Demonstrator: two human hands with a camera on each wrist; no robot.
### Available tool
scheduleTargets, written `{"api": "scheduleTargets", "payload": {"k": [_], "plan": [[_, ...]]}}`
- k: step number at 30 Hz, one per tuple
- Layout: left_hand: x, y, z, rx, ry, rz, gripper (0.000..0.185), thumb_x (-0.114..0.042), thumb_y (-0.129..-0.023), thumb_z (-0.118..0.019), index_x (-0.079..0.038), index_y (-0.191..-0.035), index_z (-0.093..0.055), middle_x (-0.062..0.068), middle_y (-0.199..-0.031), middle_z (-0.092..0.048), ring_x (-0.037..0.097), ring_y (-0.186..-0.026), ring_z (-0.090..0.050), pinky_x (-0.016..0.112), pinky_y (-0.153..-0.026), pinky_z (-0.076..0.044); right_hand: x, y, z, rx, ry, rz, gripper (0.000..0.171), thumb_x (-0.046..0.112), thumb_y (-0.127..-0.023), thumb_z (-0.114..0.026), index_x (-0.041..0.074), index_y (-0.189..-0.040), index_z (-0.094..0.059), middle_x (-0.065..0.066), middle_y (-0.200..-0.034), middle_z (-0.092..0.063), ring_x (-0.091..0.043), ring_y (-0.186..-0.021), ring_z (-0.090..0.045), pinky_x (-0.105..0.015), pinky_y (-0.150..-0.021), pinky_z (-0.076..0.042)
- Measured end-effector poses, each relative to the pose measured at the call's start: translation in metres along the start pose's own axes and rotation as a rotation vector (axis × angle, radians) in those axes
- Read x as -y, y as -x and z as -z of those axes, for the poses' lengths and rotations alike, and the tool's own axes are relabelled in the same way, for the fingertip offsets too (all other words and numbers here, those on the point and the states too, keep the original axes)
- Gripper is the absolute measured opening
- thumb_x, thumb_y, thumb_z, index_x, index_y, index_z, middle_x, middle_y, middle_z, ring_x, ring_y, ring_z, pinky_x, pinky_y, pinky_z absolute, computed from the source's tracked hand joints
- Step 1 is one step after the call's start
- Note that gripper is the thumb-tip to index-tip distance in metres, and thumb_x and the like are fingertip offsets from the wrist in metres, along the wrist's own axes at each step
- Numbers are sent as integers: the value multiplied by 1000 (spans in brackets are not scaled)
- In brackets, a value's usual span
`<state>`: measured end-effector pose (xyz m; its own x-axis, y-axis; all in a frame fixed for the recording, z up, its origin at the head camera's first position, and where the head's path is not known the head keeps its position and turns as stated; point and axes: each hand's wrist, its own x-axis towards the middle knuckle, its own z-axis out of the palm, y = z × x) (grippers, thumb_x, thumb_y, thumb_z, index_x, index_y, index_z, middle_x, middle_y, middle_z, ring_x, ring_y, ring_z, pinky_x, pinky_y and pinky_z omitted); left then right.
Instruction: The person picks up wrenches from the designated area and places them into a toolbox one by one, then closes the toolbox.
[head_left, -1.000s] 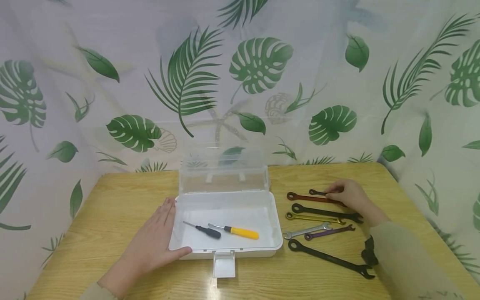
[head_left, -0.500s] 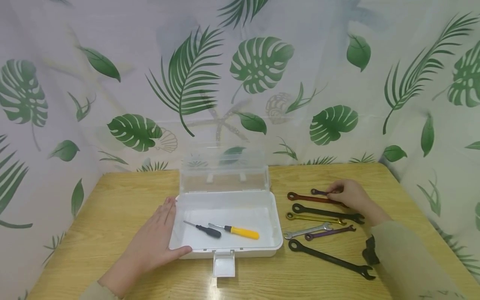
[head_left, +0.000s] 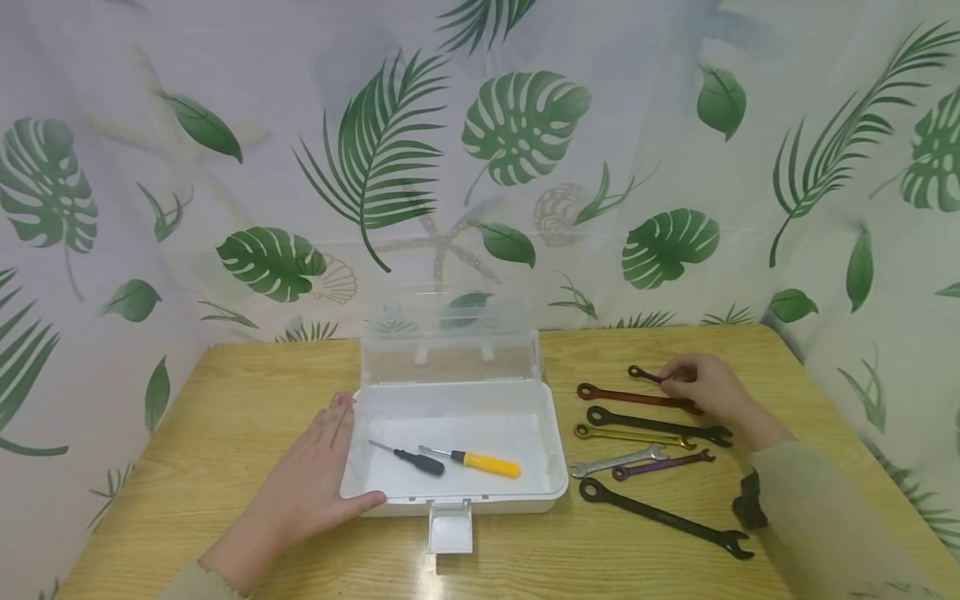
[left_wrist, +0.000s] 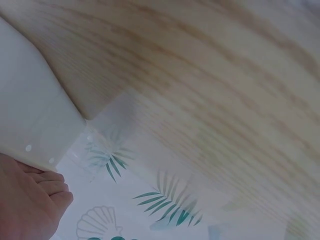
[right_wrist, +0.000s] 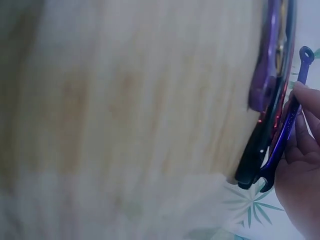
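Observation:
My right hand (head_left: 708,387) pinches a small purple combination wrench (right_wrist: 287,127) between thumb and fingers, its ring end sticking out to the left in the head view. Just in front of it lies a red wrench (head_left: 630,395), then a black wrench (head_left: 652,424) and a gold one (head_left: 633,436). My left hand (head_left: 303,471) rests along the left side of a white toolbox (head_left: 558,450), fingers straight and thumb at the front corner. Inside the box lie a black screwdriver (head_left: 420,461) and a yellow-handled screwdriver (head_left: 487,464).
The clear lid (head_left: 450,358) stands raised behind the box, and a white latch (head_left: 450,533) hangs at its front. Nearer on the right are a silver wrench (head_left: 618,461), another purple wrench (head_left: 663,465) and a large black wrench (head_left: 667,517). Leaf-printed cloth surrounds the wooden table (head_left: 247,392).
The right hand has moved the small purple wrench slightly up and to the right in the head view, away from the red wrench. The left hand stays at the box.

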<state>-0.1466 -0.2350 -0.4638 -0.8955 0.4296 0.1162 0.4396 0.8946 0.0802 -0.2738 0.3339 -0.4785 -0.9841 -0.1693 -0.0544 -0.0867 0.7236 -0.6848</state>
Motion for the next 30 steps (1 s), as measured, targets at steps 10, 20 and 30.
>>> {"api": "scheduleTargets", "payload": {"k": [10, 20, 30], "plan": [[0, 1, 2, -22, -4, -6, 121, -74, -89, -66, 17, -159, -29, 33, -170, -26, 46, -159, -31, 54, -129, -35, 21, -5, 5, -16, 56, 28, 20, 15, -100, -74, -1, -112, -77, -15, -102, -78, -16, -82, -65, -30, -67, -53], [-2, 2, 2, -34, 5, -9, 120, -73, -89, -67, 17, -159, -30, 32, -171, -26, 46, -159, -31, 55, -129, -36, 62, -6, 6, -24, 122, 106, 16, 15, -99, -75, 2, -108, -79, -13, -100, -78, -18, -88, -68, -30, -74, -55], [-2, 0, 0, -16, 5, -3, 120, -72, -89, -68, 17, -159, -29, 32, -171, -24, 46, -160, -29, 55, -131, -33, 99, -7, 1, -9, 111, 181, 13, 12, -96, -77, 3, -105, -79, -11, -98, -79, -14, -86, -68, -25, -73, -56]]}}
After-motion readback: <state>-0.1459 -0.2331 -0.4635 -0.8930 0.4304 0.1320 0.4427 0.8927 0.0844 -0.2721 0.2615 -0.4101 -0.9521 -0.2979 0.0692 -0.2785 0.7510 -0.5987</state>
